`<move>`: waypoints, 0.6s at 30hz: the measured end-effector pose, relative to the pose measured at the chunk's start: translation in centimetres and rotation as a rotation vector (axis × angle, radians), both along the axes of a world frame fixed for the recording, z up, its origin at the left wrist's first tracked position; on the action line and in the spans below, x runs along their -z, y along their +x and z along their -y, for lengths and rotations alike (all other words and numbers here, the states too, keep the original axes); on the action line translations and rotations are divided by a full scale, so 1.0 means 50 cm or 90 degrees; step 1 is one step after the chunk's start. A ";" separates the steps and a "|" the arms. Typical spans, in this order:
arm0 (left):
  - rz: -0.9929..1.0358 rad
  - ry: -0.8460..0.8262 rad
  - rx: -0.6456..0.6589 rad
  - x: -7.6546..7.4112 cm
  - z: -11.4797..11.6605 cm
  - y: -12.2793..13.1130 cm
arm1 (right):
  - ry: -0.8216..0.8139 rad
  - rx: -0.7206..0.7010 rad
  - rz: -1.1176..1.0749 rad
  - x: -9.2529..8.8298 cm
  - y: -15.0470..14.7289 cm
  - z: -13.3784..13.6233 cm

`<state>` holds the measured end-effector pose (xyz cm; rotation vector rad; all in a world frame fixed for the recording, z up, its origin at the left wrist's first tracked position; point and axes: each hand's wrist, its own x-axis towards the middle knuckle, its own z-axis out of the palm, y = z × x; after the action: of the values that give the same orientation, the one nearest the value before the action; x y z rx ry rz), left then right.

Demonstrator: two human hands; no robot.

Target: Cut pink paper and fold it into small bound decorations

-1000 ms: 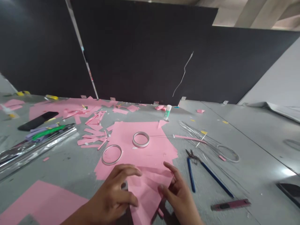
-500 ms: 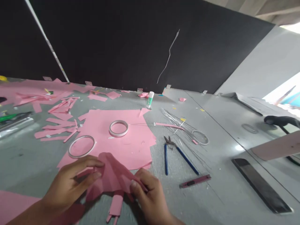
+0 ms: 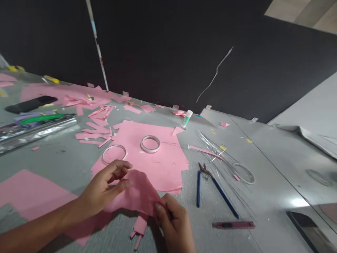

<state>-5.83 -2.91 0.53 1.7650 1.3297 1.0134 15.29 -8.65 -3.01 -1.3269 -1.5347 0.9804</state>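
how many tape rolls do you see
3. Two lie on the large pink paper sheet: a thick roll and a thin roll. A third thin roll lies on the grey table, right of the blue-handled pliers. More could be hidden.

We look from the person's head, facing forward and down across the worktop [image 3: 52, 165], close above the left hand [image 3: 105, 186] and right hand [image 3: 172, 225], with a dark wall [image 3: 158, 52] beyond.

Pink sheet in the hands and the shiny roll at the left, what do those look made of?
The pink sheet looks like thin matte paper, bending between left hand and right hand. The shiny roll looks like foil or metallised film, crinkled with a mirror sheen; which, I cannot tell.
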 end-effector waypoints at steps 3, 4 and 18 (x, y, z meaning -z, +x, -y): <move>-0.013 -0.006 0.100 -0.013 0.002 0.012 | 0.013 -0.005 0.028 -0.003 -0.004 0.001; -0.021 -0.005 0.128 -0.015 0.001 0.015 | 0.023 -0.004 0.037 -0.003 -0.006 0.001; -0.047 0.254 -0.046 -0.039 -0.047 -0.014 | -0.009 0.279 0.707 -0.097 0.163 -0.029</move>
<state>-6.55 -0.55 2.48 2.0744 1.3082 1.3388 23.44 -7.22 1.83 -2.2764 -1.8230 -0.1110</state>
